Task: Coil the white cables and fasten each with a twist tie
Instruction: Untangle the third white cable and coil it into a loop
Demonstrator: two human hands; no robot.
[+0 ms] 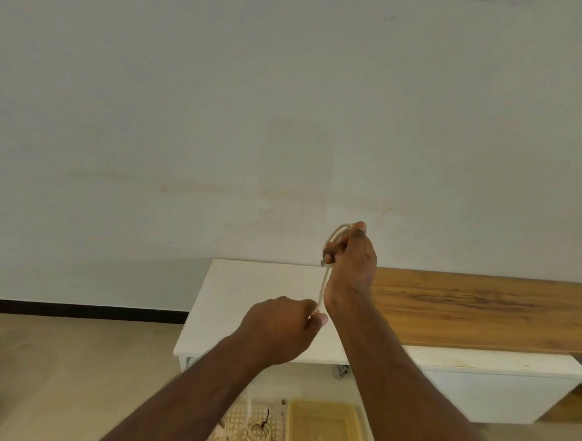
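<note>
Your right hand (349,259) is raised in front of the wall (220,117), above the far edge of the white table (246,291), with its fingers curled round a small coil of white cable (336,234). The loops arch out over the top of that hand, beside the thumb. From the coil one straight run of the same cable drops down and slightly left to your left hand (281,330), which sits lower and nearer you, just beside your right wrist. Your left thumb and fingers pinch that strand, so the cable's long axis runs nearly upright between the two hands. A small grey end piece shows at the lower edge of your right fingers; what it is cannot be told.

One cable is in your hands. Below, near the bottom edge, a perforated cream basket (241,415) holds one coiled white cable (257,434) bound with a black twist tie (267,421), and more white cable shows at its left, partly hidden by your forearm. Beside the basket on its right stands one translucent yellow bin (324,425). A wooden plank (479,305) lies to the right of the white table.
</note>
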